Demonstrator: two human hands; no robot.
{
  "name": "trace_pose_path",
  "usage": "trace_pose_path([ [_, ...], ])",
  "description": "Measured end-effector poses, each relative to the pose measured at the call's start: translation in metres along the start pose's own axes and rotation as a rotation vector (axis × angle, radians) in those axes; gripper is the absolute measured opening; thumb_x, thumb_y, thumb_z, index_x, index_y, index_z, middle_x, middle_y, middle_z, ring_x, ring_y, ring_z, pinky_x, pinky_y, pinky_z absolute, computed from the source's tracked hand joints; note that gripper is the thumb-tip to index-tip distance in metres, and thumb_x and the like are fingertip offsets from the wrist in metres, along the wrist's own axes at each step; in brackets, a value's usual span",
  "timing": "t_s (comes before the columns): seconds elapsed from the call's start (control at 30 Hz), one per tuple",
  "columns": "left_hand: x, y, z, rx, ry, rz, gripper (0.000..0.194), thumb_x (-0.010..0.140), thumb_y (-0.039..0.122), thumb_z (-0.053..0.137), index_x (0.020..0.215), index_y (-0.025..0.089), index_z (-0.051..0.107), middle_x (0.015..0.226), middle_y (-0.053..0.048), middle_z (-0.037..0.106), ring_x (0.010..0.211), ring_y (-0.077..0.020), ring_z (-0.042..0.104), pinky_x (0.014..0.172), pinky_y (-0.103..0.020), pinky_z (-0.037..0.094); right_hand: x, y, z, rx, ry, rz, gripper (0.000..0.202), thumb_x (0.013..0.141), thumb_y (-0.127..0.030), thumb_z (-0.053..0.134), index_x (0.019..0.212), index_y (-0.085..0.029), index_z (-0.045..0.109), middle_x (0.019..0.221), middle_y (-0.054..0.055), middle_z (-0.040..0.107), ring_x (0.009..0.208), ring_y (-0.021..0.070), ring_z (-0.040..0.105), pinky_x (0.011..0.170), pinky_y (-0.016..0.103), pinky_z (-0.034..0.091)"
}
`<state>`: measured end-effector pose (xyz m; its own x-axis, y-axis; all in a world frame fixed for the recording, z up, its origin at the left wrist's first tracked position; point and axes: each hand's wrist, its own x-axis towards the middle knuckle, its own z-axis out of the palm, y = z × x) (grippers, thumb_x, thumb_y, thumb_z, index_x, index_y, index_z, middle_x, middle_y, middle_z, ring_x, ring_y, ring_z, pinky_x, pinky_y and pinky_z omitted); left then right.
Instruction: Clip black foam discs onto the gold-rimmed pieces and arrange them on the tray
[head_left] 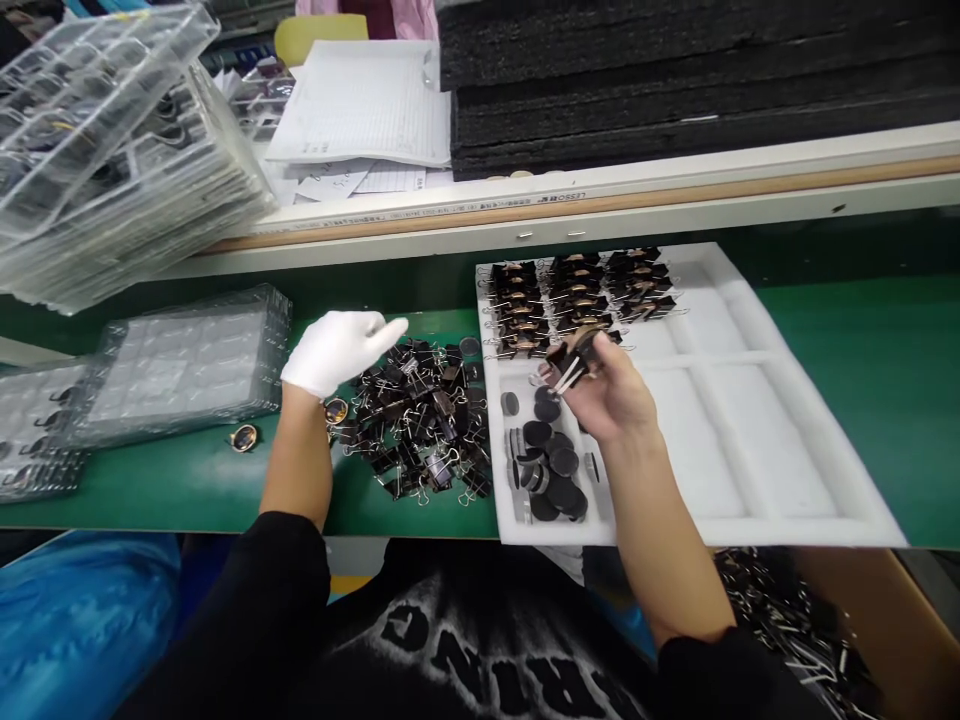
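Pinching a clip [571, 368], right hand [619, 392]; left hand [339, 347] hanging spread; clip rows [517, 308] are filling tray's [716, 300] far-left corner, loose pile [427, 420] remaining.

Green worktop [862, 370], white compartmented tray [802, 530] reaching its near edge, heaped black binder clips with silver wire handles [442, 405] just beside, stacked clear plastic trays [180, 370] farther left, small round gold-rimmed piece [244, 437] between.
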<state>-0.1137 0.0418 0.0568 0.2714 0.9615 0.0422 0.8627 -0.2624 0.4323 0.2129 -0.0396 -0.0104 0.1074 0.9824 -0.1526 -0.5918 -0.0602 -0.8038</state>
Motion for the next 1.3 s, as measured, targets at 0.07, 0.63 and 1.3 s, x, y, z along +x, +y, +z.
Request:
trace_pose_path([
  [0.07, 0.008, -0.018, 0.002, 0.174, -0.155, -0.1, 0.057, 0.086, 0.072, 0.063, 0.058, 0.023, 0.059, 0.058, -0.003, 0.062, 0.049, -0.0158, 0.044, 0.056, -0.031, 0.03, 0.001, 0.002, 0.001, 0.083, -0.002, 0.06, 0.041, 0.07, -0.054, 0.095, 0.08, -0.026, 0.067, 0.083, -0.003, 0.062, 0.076, 0.014, 0.063, 0.071, 0.03, 0.06],
  [0.63, -0.001, -0.002, -0.001, -0.229, -0.119, 0.132, 0.032, 0.093, 0.047, 0.067, 0.079, 0.019, 0.071, 0.069, -0.002, 0.072, 0.061, -0.0128, 0.063, 0.059, -0.025, 0.045, -0.014, 0.012, 0.012, -0.398, -0.442, -0.051, 0.029, 0.079, -0.05, 0.09, 0.084, -0.024, 0.079, 0.103, 0.008, 0.072, 0.096, 0.0239, 0.07, 0.083, 0.04, 0.063],
  [1.3, -0.028, 0.07, 0.052, -0.1, -0.144, 0.296, 0.055, 0.082, 0.053, 0.068, 0.055, 0.021, 0.034, 0.048, 0.006, 0.032, 0.049, -0.0088, 0.027, 0.051, -0.029, 0.021, -0.019, 0.017, 0.017, -0.603, -0.546, -0.155, 0.015, 0.082, -0.034, 0.086, 0.088, -0.022, 0.079, 0.085, 0.004, 0.074, 0.076, 0.0178, 0.069, 0.071, 0.033, 0.058],
])
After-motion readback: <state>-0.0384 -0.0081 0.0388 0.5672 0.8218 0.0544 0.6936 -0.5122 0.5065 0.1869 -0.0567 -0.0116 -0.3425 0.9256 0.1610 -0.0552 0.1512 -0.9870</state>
